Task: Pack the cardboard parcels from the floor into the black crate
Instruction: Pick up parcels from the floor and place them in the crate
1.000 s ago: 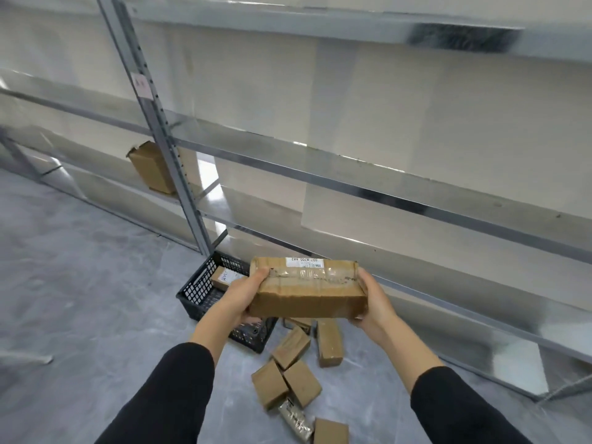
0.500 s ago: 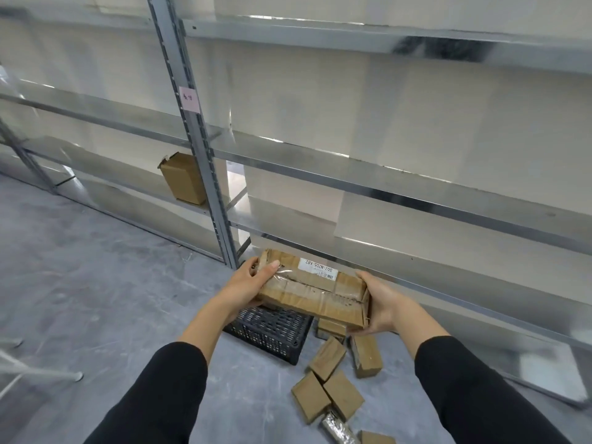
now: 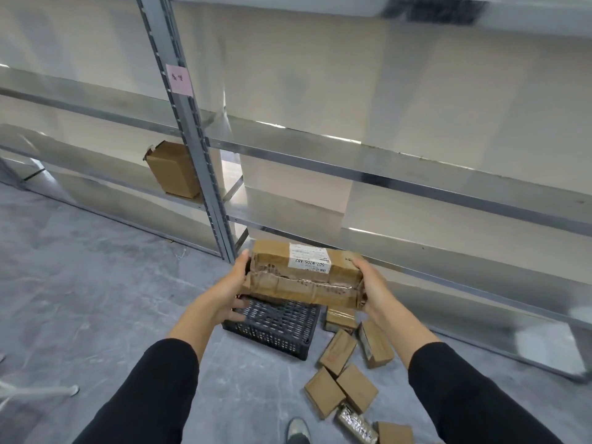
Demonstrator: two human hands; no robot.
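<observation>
Head view: I see both arms in black sleeves (image 3: 153,389) reaching forward. Between them is a long parcel (image 3: 298,285), held in the air just above the crate (image 3: 275,326) and tipped so its top face turns toward me. The left grip (image 3: 229,291) is clamped on the parcel's left end, thumb on the top edge and fingers curled beneath. The right grip (image 3: 379,294) is clamped on the right end the same way, thumb on top, fingers wrapped under and behind. The parcel's brown tape is wrinkled and torn along the near edge, and a white label (image 3: 309,259) on top reads upside down to me.

The crate stands on the grey floor (image 3: 80,283) at the foot of the metal rack (image 3: 320,161). I see only its near latticed wall, since the parcel hides its inside.

The loose parcels (image 3: 338,352) lie on the floor just right of the crate, several close together and some touching, with a silver packet (image 3: 355,424) among the nearest. A shoe tip (image 3: 298,431) shows at the bottom edge.

On a low shelf to the left stands a tilted box (image 3: 173,169), partly behind the rack's post (image 3: 189,123). A pink tag (image 3: 179,79) is stuck higher on that post.
</observation>
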